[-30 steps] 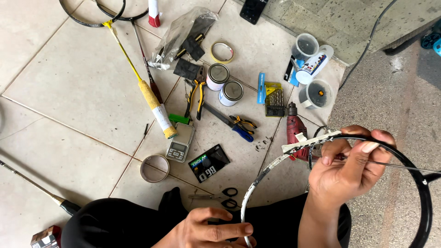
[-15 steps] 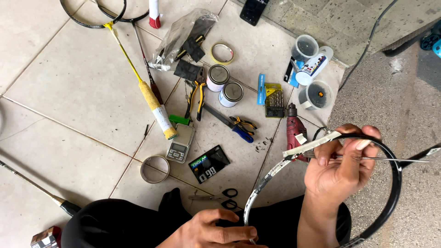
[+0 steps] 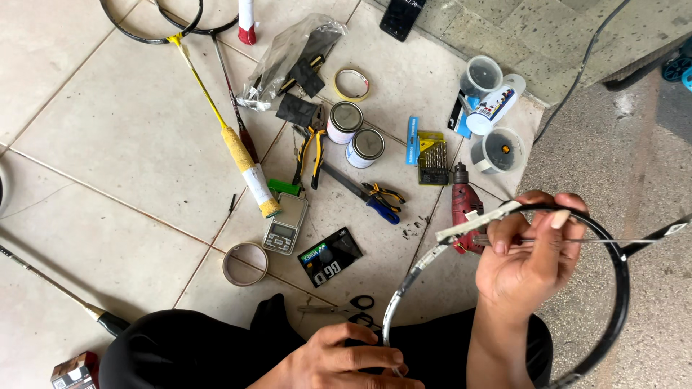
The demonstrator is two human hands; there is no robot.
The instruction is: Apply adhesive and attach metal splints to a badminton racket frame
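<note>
My right hand (image 3: 530,256) grips the top of an unstrung black and white racket frame (image 3: 620,302) and pinches a thin metal tool (image 3: 613,241) that points right across the hoop. A strip of white tape (image 3: 476,222) sticks out from the frame near my fingers. My left hand (image 3: 346,360) holds the lower left of the same frame, close to my lap. Black scissors (image 3: 353,310) lie on the tile just above my left hand.
On the tiles lie a yellow-handled racket (image 3: 231,137), two small tins (image 3: 357,133), pliers (image 3: 310,151), a red drill (image 3: 465,205), a drill bit set (image 3: 431,155), a pocket scale (image 3: 283,230), tape rolls (image 3: 245,263), plastic cups (image 3: 497,148) and a phone (image 3: 402,16).
The racket frame has turned in my hands, its right side swinging inward and the shaft now showing at the right. My right hand has shifted slightly left.
</note>
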